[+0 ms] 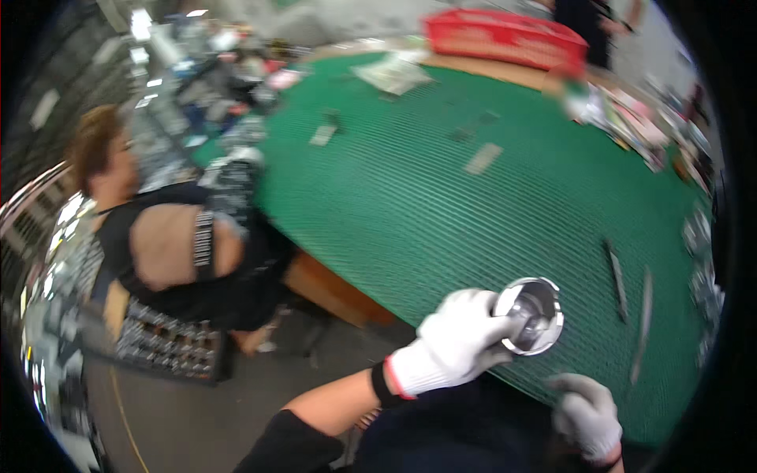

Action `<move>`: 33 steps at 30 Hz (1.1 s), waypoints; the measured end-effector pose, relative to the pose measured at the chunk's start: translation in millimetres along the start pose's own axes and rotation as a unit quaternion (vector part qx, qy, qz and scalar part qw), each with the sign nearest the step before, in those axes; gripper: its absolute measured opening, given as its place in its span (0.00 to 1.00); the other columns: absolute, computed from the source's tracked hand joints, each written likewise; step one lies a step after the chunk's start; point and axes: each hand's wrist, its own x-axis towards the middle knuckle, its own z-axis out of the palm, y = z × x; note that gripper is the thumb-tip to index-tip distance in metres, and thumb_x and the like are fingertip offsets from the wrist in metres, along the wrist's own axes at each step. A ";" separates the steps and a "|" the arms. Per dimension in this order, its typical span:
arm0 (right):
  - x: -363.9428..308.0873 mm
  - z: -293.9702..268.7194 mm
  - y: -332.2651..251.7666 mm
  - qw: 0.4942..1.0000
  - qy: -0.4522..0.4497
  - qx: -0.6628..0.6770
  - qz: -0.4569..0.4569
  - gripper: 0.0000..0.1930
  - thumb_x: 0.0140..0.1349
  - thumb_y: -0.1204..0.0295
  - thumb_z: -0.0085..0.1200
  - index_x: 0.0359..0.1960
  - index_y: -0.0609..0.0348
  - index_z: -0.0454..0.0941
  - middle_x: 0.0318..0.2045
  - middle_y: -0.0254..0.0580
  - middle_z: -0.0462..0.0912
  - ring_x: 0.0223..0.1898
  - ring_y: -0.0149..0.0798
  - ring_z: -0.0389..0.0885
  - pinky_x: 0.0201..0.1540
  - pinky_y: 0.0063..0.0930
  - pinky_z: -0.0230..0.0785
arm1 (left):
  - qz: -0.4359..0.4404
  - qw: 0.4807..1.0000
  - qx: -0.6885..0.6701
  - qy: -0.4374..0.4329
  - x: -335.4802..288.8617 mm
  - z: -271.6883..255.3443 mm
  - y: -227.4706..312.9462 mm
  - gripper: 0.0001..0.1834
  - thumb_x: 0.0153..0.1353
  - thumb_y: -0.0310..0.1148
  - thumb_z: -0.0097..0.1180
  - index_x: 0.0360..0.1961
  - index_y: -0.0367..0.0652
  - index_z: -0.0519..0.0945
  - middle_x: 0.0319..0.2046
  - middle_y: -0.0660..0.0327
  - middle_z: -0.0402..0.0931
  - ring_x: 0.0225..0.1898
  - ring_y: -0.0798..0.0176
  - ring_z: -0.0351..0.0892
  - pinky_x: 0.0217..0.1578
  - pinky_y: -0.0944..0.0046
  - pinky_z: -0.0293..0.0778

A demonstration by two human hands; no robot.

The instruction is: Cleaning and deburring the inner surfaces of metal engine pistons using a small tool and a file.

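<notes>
My left hand (461, 335), in a white knit glove with a red-edged cuff, grips a round, hollow silver metal part (532, 317) by its near side. The part's open end faces up toward me, showing a shiny inside and a notched rim. It is held above the near edge of the green ribbed mat (410, 205). My right hand (587, 414), also gloved in white, is lower and to the right at the mat's edge. Its fingers are loosely bent and somewhat blurred, with nothing visible in them.
Two thin tools, a dark one (616, 280) and a grey one (643, 323), lie on the mat at right. A red basket (505, 39) stands at the far edge. A co-worker (173, 236) sits at left beside a tray of metal parts (169, 339). Clear bags (704, 276) line the right edge.
</notes>
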 end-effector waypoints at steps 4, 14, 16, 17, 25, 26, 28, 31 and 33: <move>-9.9 -41.0 25.7 0.997 0.042 -0.044 -0.038 0.19 0.74 0.68 0.45 0.63 0.59 0.71 0.18 0.26 0.65 0.16 0.22 0.59 0.16 0.15 0.50 | -0.069 0.980 0.117 0.149 6.0 -33.5 -38.9 0.22 0.46 0.39 0.74 0.41 0.49 0.80 0.39 0.52 0.74 0.41 0.46 0.74 0.43 0.48 0.71; 21.7 -44.4 55.9 0.993 0.061 -0.015 -0.095 0.20 0.74 0.66 0.45 0.64 0.58 0.71 0.16 0.27 0.67 0.13 0.20 0.57 0.14 0.15 0.49 | -0.271 0.910 0.131 0.286 -30.1 -69.4 -114.3 0.36 0.51 0.33 0.70 0.62 0.41 0.72 0.54 0.43 0.73 0.52 0.42 0.77 0.52 0.49 0.75; 20.9 -45.9 54.7 0.993 0.056 -0.001 -0.102 0.20 0.74 0.66 0.45 0.64 0.57 0.71 0.16 0.26 0.67 0.13 0.20 0.57 0.13 0.15 0.48 | -0.176 0.901 0.209 0.336 -32.5 -55.7 -88.5 0.34 0.52 0.32 0.70 0.60 0.40 0.73 0.54 0.45 0.73 0.52 0.42 0.76 0.53 0.50 0.74; 16.4 -48.6 55.7 0.992 0.071 -0.001 -0.104 0.20 0.74 0.66 0.45 0.64 0.57 0.71 0.16 0.26 0.67 0.13 0.20 0.57 0.13 0.15 0.48 | -0.135 0.928 0.183 0.296 -27.8 -46.7 -70.2 0.32 0.52 0.32 0.69 0.60 0.41 0.73 0.54 0.47 0.74 0.52 0.42 0.76 0.53 0.50 0.74; 5.7 -34.5 29.1 0.985 0.049 -0.154 -0.053 0.23 0.65 0.65 0.48 0.60 0.57 0.77 0.28 0.36 0.82 0.28 0.29 0.79 0.35 0.27 0.74 | 0.021 0.985 0.124 0.121 -8.9 19.7 24.9 0.14 0.46 0.27 0.68 0.37 0.51 0.86 0.32 0.61 0.81 0.37 0.53 0.81 0.39 0.56 0.77; 4.6 -29.1 33.8 0.982 0.034 -0.144 -0.120 0.22 0.68 0.62 0.48 0.61 0.55 0.76 0.31 0.38 0.83 0.30 0.29 0.79 0.38 0.28 0.75 | 0.038 0.981 0.122 0.149 -6.4 23.0 29.0 0.14 0.47 0.27 0.66 0.36 0.54 0.85 0.31 0.66 0.80 0.37 0.56 0.79 0.38 0.58 0.76; 6.2 -27.2 38.8 0.981 0.002 -0.128 -0.144 0.21 0.71 0.62 0.46 0.62 0.56 0.75 0.34 0.39 0.84 0.32 0.29 0.80 0.42 0.29 0.76 | 0.053 0.978 0.074 0.187 -4.3 41.4 15.9 0.17 0.41 0.22 0.70 0.33 0.53 0.84 0.31 0.64 0.79 0.34 0.55 0.79 0.34 0.59 0.76; -8.4 -33.6 34.9 0.980 0.008 -0.158 -0.120 0.23 0.72 0.59 0.45 0.64 0.57 0.72 0.40 0.42 0.85 0.36 0.36 0.84 0.46 0.32 0.77 | -0.025 0.984 -0.092 0.152 -4.4 62.0 -7.0 0.15 0.42 0.18 0.67 0.33 0.46 0.83 0.29 0.62 0.75 0.28 0.64 0.76 0.28 0.67 0.73; -19.5 -56.9 45.1 0.961 0.066 -0.219 -0.157 0.24 0.72 0.57 0.46 0.64 0.56 0.72 0.48 0.46 0.84 0.46 0.41 0.85 0.53 0.35 0.76 | -0.048 0.984 -0.116 0.127 -6.7 72.9 -7.3 0.15 0.43 0.17 0.65 0.33 0.45 0.82 0.29 0.62 0.74 0.26 0.65 0.75 0.28 0.67 0.72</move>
